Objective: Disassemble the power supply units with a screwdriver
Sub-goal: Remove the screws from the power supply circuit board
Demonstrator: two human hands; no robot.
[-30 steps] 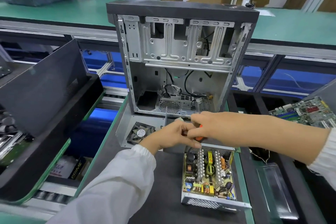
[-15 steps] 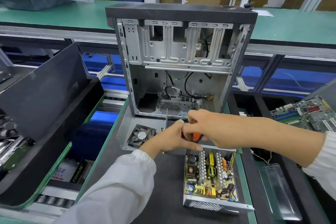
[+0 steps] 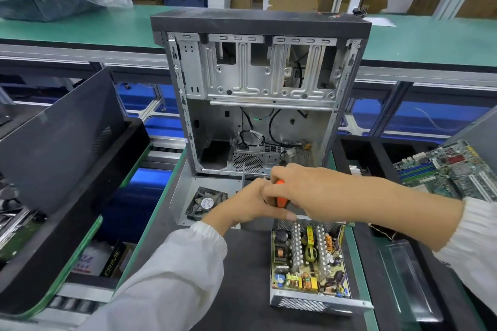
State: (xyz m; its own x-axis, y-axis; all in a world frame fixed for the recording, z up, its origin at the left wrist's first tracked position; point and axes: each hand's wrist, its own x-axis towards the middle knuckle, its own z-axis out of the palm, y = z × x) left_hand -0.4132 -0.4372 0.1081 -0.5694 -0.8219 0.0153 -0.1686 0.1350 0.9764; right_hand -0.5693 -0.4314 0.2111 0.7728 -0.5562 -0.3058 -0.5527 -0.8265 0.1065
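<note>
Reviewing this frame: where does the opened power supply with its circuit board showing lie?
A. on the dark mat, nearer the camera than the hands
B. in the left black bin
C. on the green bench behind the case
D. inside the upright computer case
A: the power supply lies on the dark mat below the right hand, outside the computer case.

**Bench count: items by kind**

- Computer case (image 3: 258, 94), open, upright at the mat's far edge: 1
- Opened power supply unit (image 3: 309, 263), near right corner: 1
- Cooling fan (image 3: 205, 203), on a metal cover panel (image 3: 185, 191), left of centre: 1 each
- Screwdriver (image 3: 281, 200), orange handle: 1
- Motherboard (image 3: 451, 169), right edge: 1
- Hands: 2, left hand (image 3: 247, 207), right hand (image 3: 309, 191)
</note>
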